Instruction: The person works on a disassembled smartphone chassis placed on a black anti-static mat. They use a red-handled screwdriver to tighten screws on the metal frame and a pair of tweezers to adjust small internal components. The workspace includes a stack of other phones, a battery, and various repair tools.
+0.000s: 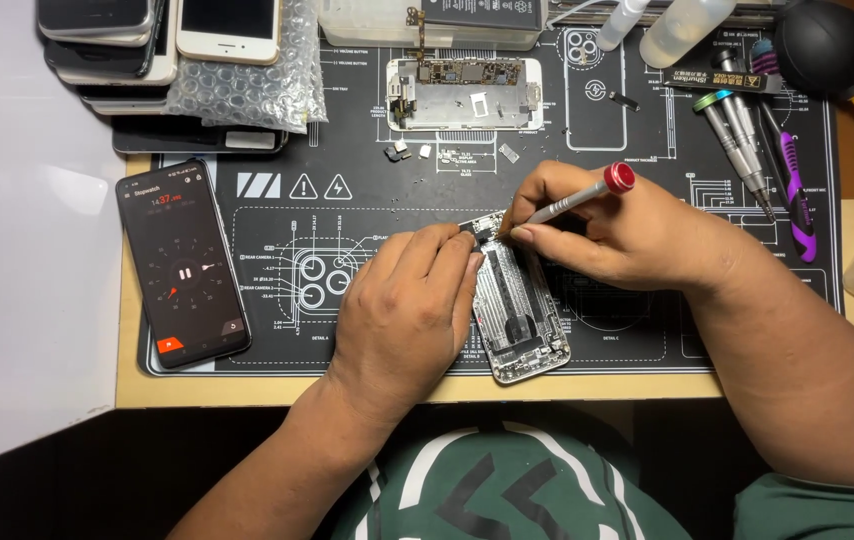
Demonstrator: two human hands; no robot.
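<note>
Single head-worn view, looking steeply down from above, close over work mat [647, 330]. Both hands centre frame, left hand [402, 310], right hand [612, 235]; wearer's chest at bottom edge.
</note>
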